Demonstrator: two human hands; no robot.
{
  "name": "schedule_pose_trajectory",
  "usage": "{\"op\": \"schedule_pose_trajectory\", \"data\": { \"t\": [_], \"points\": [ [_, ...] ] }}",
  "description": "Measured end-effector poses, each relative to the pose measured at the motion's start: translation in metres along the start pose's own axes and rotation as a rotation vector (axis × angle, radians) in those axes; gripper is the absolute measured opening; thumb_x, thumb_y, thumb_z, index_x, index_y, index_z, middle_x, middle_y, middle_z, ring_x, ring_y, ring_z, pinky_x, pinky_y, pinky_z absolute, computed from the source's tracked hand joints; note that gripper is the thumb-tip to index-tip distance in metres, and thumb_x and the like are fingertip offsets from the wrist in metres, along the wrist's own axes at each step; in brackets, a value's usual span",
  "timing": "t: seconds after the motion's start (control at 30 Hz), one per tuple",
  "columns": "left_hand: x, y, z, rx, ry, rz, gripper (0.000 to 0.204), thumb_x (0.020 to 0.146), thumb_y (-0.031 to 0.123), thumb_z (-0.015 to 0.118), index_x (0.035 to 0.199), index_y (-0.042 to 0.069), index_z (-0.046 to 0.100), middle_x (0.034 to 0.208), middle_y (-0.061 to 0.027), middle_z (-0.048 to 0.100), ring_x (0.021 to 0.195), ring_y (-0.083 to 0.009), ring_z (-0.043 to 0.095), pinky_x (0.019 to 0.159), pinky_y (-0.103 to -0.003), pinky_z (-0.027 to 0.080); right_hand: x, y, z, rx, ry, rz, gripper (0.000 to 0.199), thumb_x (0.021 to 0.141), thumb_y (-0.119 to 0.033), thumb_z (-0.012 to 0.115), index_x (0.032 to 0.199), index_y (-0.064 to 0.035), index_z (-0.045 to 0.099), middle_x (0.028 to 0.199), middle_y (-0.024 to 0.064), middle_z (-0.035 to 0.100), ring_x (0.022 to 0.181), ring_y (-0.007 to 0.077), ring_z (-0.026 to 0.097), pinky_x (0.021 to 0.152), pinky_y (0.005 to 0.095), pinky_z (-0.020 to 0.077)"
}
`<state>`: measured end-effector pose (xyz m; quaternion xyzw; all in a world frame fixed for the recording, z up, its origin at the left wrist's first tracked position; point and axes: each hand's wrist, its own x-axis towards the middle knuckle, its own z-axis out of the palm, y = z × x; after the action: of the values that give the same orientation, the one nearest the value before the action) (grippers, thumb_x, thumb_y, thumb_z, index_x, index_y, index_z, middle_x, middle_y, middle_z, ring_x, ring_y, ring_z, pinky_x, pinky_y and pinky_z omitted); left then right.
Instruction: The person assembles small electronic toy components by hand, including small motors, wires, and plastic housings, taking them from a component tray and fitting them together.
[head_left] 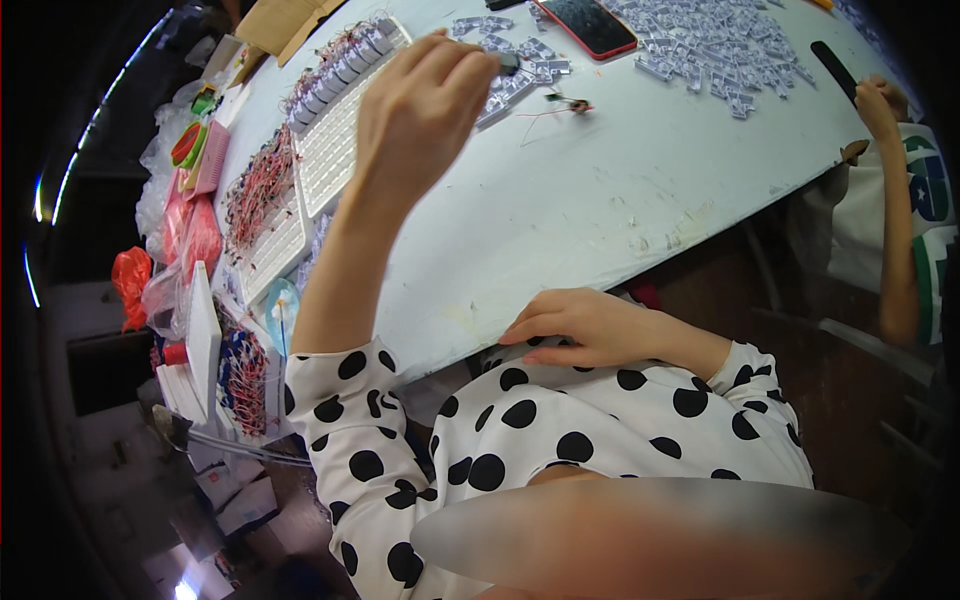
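Note:
My left hand (pixel 425 110) is raised over the far left part of the white table (pixel 480 230), its fingers closed in a pinch. A small dark grey piece (pixel 508 64) shows at the fingertips; its exact kind I cannot make out. Just beyond lie transparent plastic parts (pixel 510 92), some joined in strips. To the right of that hand, a small component with thin wires (pixel 572 103) rests on the tabletop. My right hand (pixel 580 328) lies relaxed by the near table edge, fingers stretched out and holding nothing.
A heap of transparent parts (pixel 700 50) and a red-edged phone (pixel 590 27) lie at the back. White trays (pixel 328 155) and bundled wires (pixel 262 185) line the left side, near a pink basket (pixel 210 158). At the right, another person's hand (pixel 880 105) is near a dark strip (pixel 834 70).

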<state>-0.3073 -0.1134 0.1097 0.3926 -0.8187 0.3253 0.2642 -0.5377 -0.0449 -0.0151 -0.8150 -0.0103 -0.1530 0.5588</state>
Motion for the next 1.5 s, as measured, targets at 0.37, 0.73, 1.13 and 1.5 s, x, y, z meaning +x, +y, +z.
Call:
{"op": "schedule_pose_trajectory", "data": {
  "t": [0.37, 0.73, 1.13, 1.5],
  "points": [
    [-0.096, 0.096, -0.015, -0.755, -0.194, -1.133, 0.022, 0.086, 0.001, 0.076, 0.107, -0.003, 0.071, 0.098, -0.0093, 0.076, 0.089, -0.0121, 0.071, 0.077, -0.025, 0.056, 0.028, 0.008, -0.028, -0.310, 0.641, -0.014, 0.015, 0.085, -0.008, 0.073, 0.100, -0.0050, 0.072, 0.088, 0.0086, 0.069, 0.084, 0.0265, 0.065, 0.075, 0.0359, 0.0521],
    [-0.126, 0.129, -0.018, -0.916, -0.046, -1.368, 0.019, 0.085, -0.005, 0.074, 0.103, -0.004, 0.070, 0.100, -0.0084, 0.072, 0.092, -0.0155, 0.070, 0.081, -0.027, 0.057, 0.040, 0.016, -0.024, -0.465, 0.827, 0.114, 0.012, 0.082, -0.006, 0.077, 0.093, -0.0067, 0.072, 0.083, 0.0032, 0.066, 0.077, 0.0193, 0.062, 0.063, 0.0290, 0.0507],
    [-0.136, 0.133, -0.013, -0.352, -0.054, -0.644, 0.033, 0.069, -0.010, 0.074, 0.099, 0.004, 0.070, 0.102, -0.0100, 0.068, 0.086, -0.0263, 0.068, 0.067, -0.033, 0.057, 0.043, 0.008, -0.049, -0.308, 0.431, 0.174, 0.020, 0.091, -0.017, 0.069, 0.108, -0.0072, 0.074, 0.093, 0.0088, 0.067, 0.094, 0.0230, 0.060, 0.083, 0.0346, 0.0495],
    [-0.145, 0.132, -0.020, -0.363, 0.011, -0.701, 0.028, 0.073, -0.011, 0.078, 0.095, 0.004, 0.069, 0.101, -0.0110, 0.069, 0.086, -0.0256, 0.068, 0.068, -0.032, 0.057, 0.062, 0.012, -0.055, -0.019, 0.202, 0.420, 0.022, 0.096, -0.018, 0.064, 0.112, -0.0073, 0.075, 0.096, 0.0050, 0.066, 0.092, 0.0129, 0.061, 0.081, 0.0265, 0.0477]
  ]
}}
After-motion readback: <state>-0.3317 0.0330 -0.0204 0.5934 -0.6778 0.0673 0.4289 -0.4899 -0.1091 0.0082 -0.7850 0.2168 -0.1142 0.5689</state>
